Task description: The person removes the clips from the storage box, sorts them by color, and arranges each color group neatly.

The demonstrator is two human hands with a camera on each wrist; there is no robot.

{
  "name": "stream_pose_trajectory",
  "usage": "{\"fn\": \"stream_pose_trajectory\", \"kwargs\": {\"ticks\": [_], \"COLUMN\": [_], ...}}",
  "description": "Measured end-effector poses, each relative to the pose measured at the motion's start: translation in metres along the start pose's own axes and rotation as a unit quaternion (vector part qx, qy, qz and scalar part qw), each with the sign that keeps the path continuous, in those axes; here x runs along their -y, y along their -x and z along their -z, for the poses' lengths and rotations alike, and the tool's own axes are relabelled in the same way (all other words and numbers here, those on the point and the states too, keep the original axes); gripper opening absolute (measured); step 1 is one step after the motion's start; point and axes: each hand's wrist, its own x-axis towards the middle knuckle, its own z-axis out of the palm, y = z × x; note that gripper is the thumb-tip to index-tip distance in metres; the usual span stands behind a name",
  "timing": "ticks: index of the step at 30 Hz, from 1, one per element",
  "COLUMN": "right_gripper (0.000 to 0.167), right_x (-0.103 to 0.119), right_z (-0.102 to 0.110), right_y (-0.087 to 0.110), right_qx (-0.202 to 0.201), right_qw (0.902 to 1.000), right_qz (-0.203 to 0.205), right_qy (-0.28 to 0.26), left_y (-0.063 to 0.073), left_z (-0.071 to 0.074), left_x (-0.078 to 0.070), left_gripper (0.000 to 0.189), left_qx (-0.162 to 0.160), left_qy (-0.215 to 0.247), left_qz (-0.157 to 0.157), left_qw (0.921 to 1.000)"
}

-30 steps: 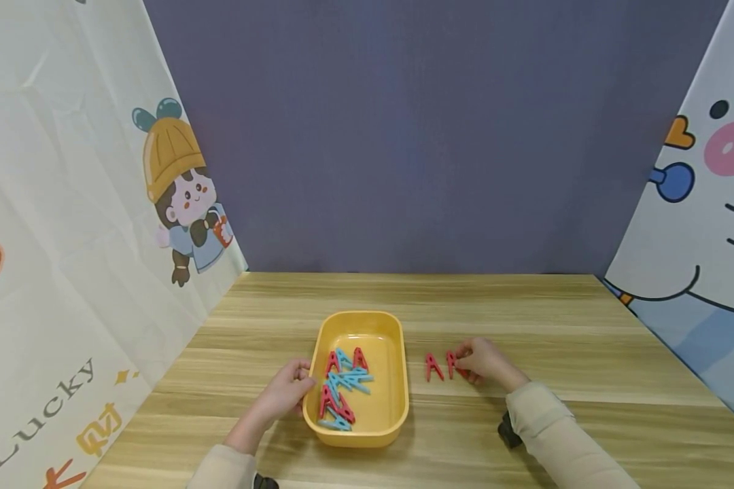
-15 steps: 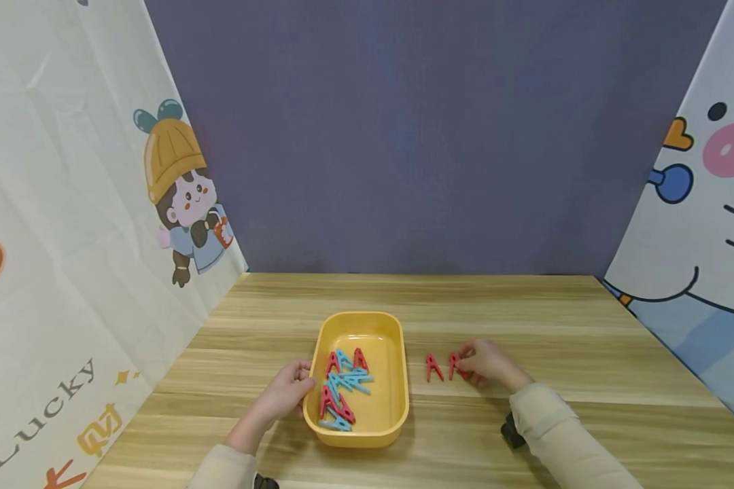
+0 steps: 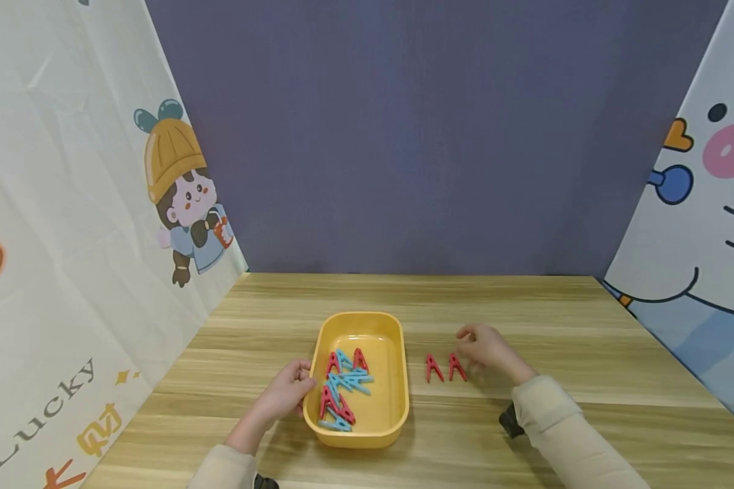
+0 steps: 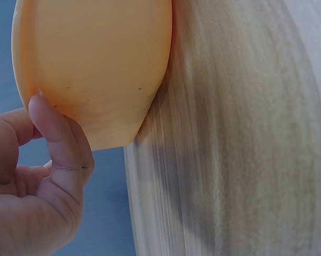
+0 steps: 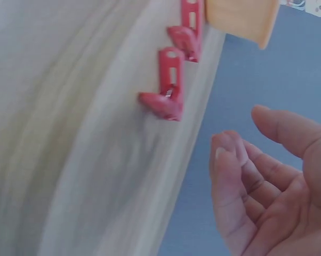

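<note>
While left fingers (image 4: 59,144) pinch the tub (image 3: 359,440) — tips partly hidden | right fingers (image 5: 227,184) hang parted, empty | pegs (image 3: 345,410) inside overlap

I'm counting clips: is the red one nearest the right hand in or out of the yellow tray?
Out: that red clip is on the wooden table, apart from the yellow tray, with another red clip between them.

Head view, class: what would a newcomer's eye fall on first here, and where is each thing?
The yellow tray of red and blue clothespins probably catches the eye first, on the wooden table, its left rim pinched by the left hand. To the tray's right, two red clothespins sit side by side, with the right hand beside them, holding nothing.
</note>
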Motion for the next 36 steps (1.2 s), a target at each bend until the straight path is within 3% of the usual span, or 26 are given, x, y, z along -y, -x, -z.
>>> {"fn": "stream_pose_trajectory", "kwargs": {"ticks": [20, 36], "right_gripper": [0.035, 0.035], "right_x": [0.044, 0.085], "right_z": [0.006, -0.005], "right_y": [-0.005, 0.003], "right_qx": [-0.006, -0.010], "right_qw": [0.9992, 0.9962], "right_qz": [0.038, 0.081], "right_qy": [0.009, 0.033], "left_y": [0.000, 0.000], "left_z": [-0.002, -0.001], "left_x": [0.002, 0.002], "left_gripper": [0.030, 0.031], "left_qx": [-0.011, -0.008], "left_qy": [-0.004, -0.008], "left_qz": [-0.009, -0.007], "left_qw": [0.9999, 0.9999]}}
